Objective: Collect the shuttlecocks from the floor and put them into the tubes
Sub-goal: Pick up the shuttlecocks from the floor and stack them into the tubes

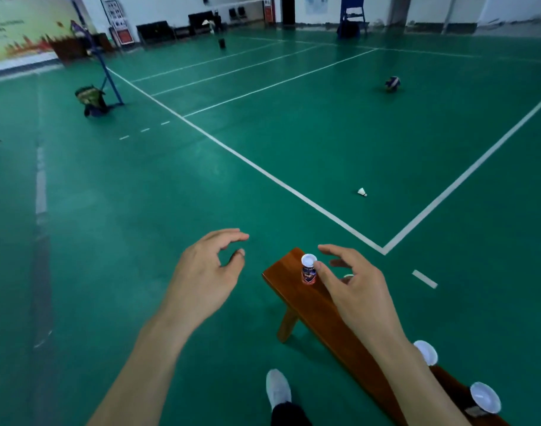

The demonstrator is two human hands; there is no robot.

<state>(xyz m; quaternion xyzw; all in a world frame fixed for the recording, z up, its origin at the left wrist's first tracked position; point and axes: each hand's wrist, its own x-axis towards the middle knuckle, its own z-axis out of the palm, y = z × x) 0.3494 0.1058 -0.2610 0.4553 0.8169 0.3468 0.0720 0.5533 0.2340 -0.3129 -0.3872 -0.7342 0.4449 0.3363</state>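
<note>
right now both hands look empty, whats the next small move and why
Probably step toward the shuttlecock lying on the court floor and pick it up: both the left hand and right hand hold nothing, and the capped tube stands on the bench.

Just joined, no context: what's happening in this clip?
A person stands at a wooden bench on a green badminton court. Both hands are empty: the left hand hangs open over the floor, the right hand hovers by an upright tube at the bench's end, thumb close to it. Two more white-capped tubes stand nearer on the bench. One shuttlecock still lies on the floor, inside the court corner.
</note>
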